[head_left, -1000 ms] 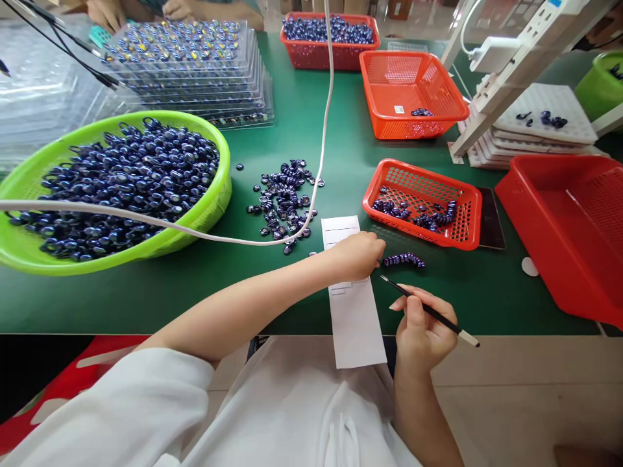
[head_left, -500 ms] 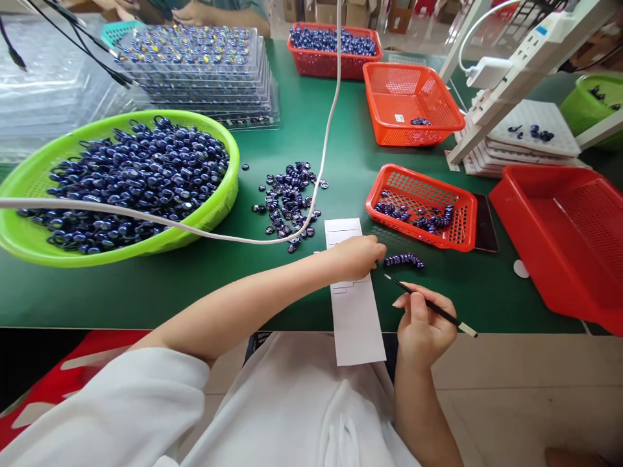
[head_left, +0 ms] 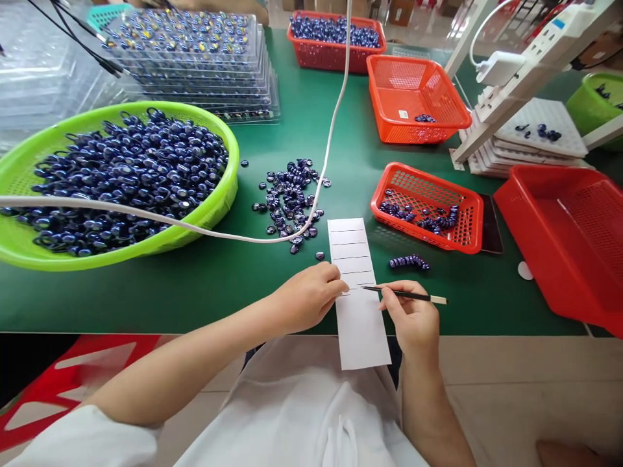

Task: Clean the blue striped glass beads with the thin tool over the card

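Observation:
A white paper strip point(head_left: 357, 259) with dark cross lines lies on the table and overhangs its near edge. Curled at the strip's left edge is my left hand point(head_left: 311, 298), thumb and fingers pressed together; anything between them is hidden. My right hand point(head_left: 413, 318) pinches a slim black tool with a pale rear end point(head_left: 413, 296), its thin tip over the lines on the paper, close to my left fingertips. A curved row of shiny dark purple-blue pieces point(head_left: 409, 262) lies right of the paper. Behind my left hand is a loose pile of similar pieces point(head_left: 292, 194).
A green basket heaped with dark looped pieces point(head_left: 228, 181) stands left. A white cable point(head_left: 243, 237) crosses in front. Red baskets point(head_left: 479, 220) point(head_left: 413, 133) and a red bin point(head_left: 559, 259) are at right. Stacked clear trays point(head_left: 214, 91) and a power strip post point(head_left: 525, 71) stand farther back.
My left hand has moved left and nearer, from beside the curved row to the paper's left edge. My right hand has brought the black tool's tip left over the paper.

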The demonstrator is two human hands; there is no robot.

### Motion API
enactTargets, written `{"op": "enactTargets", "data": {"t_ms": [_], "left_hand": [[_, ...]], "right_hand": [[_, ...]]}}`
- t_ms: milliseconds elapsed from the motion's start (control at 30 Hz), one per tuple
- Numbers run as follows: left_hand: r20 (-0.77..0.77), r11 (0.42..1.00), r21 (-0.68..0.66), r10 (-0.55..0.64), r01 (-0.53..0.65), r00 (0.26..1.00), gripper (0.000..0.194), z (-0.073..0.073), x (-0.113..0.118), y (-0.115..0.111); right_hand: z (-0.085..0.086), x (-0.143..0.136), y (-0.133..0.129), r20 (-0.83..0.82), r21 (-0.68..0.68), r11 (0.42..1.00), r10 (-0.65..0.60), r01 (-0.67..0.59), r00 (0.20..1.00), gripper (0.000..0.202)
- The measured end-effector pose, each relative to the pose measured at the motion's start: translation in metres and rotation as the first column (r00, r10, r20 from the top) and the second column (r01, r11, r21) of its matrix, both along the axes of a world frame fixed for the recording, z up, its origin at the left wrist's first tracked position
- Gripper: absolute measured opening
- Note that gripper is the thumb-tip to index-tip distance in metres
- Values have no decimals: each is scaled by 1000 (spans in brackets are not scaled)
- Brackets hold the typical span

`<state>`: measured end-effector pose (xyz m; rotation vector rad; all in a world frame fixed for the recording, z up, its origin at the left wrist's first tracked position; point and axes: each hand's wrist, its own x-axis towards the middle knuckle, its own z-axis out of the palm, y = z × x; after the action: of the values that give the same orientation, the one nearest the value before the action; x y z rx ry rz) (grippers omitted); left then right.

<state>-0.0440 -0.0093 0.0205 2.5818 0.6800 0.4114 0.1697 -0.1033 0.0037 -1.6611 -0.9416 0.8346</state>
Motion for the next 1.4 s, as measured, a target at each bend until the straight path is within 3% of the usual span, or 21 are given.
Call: {"op": "enactTargets", "data": {"t_ms": [233,633,833,1000,1100,1233,1400], "left_hand": [[-71,996,77,-35,40,997,38,-15,2,-3],[-157,994,89,-45,60,987,40,-14,5,-5],[-181,994,89,-42,59,983,36,-10,6,-5],[-165,995,87,-38,53,986,35,-10,6,-4],[-110,997,67,-15,23,994,35,-13,5,-6],[41,989,-64,134,-131,990,23,-16,4,-7],[150,965,-203,195,-163,969,6,-4,10,-2]], "right_hand": [[2,-2,7,95,-78,997,21,-13,995,24],[3,-1,9,91,-107,994,40,-30,995,23],[-2,-2,3,157,-45,999,13,-6,987,23],[-1,-1,3,38,9,1000,18,-18,999,19],[-2,0,3,-32,38,999,6,-5,999,17],[-5,-1,0,-90,103,992,-66,75,994,15],[-4,0,-1,-164,262,941,-175,214,971,14]]}}
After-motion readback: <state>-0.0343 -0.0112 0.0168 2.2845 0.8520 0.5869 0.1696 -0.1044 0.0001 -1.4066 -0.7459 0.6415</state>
